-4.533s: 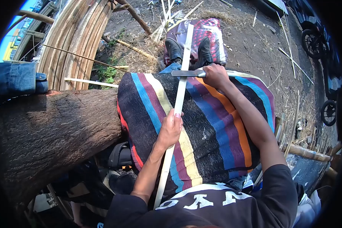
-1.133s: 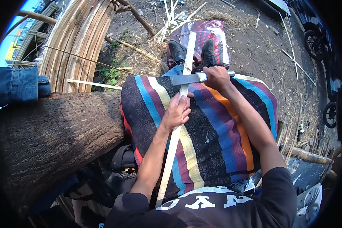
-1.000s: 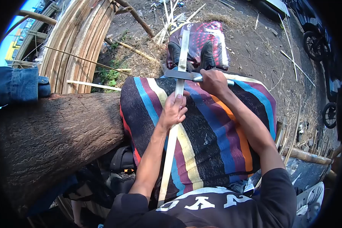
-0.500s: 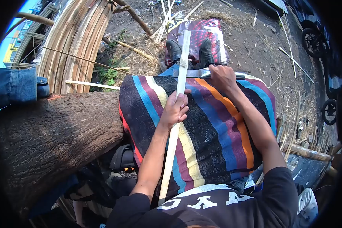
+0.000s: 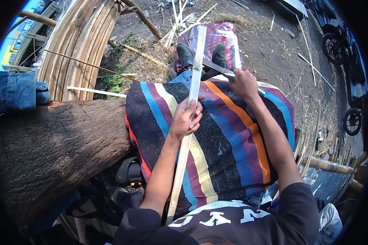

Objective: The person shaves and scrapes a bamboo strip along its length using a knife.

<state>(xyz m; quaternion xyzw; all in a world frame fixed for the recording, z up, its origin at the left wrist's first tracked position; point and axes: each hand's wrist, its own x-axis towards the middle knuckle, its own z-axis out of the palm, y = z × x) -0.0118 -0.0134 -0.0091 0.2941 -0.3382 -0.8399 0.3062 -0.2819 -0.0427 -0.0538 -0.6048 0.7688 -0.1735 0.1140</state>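
My left hand (image 5: pixel 187 118) is closed around a long, pale bamboo strip (image 5: pixel 198 61), thumb on top. The strip runs from near my shirt, across my lap, to above my shoes. In my right hand (image 5: pixel 244 84) is a knife, gripped by its handle; the handle's end shows below my fist. Its blade (image 5: pixel 218 68) slants up and left, the far end beside or behind the strip; whether they touch I cannot tell. A striped cloth (image 5: pixel 229 134) in black, blue, purple, orange and cream covers my lap under both hands.
A thick log (image 5: pixel 65 143) lies left, with a person's denim sleeve (image 5: pixel 18 92) above it. Bundled bamboo strips (image 5: pixel 77 49) curve behind. My shoes (image 5: pixel 219 55) rest on a printed plastic sheet (image 5: pixel 233 36). A motorcycle wheel (image 5: pixel 335 48) and bamboo pole (image 5: pixel 329 164) are right.
The knife has turned from lying nearly level across the strip to a slant, its blade end now farther from me. My right hand has moved slightly; my left keeps its hold on the strip.
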